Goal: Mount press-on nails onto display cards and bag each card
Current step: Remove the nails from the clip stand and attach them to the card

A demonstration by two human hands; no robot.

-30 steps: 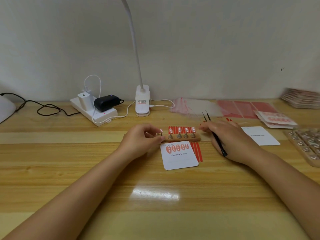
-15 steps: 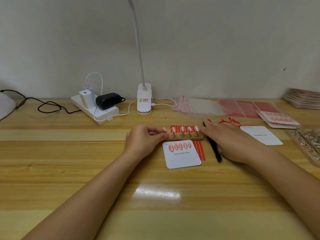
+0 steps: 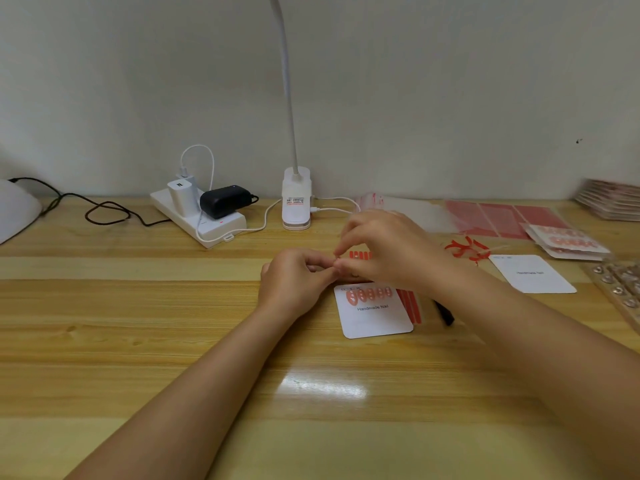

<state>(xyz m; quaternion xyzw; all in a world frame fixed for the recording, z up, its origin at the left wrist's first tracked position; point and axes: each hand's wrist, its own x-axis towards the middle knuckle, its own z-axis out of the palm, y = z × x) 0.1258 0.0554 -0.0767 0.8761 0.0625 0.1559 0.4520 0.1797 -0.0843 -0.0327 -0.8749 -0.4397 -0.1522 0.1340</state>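
Since half a second ago the right hand (image 3: 391,247) has let go of the black tweezers (image 3: 445,312), which now lie on the table (image 3: 138,341) under its forearm, and has lifted to meet the left hand (image 3: 294,280).

Left of both hands, well apart, sit a white power strip (image 3: 207,223) and a clip lamp (image 3: 296,202). The left hand's curled fingertips pinch something tiny at the meeting point, probably a press-on nail; the right thumb and forefinger close on the same spot, but I cannot tell which hand really holds it. Just below the right hand lies the display card (image 3: 374,313), carrying five nails in one row. Right of that hand are one blank card (image 3: 533,273) and a tray of nail stands (image 3: 620,289).

Judging the risk: so small a piece, passed fingertip to fingertip, could slip and drop behind the hands, or get stuck down crooked on the card. Red strips (image 3: 410,304) beside the card could also snag a sleeveless forearm.
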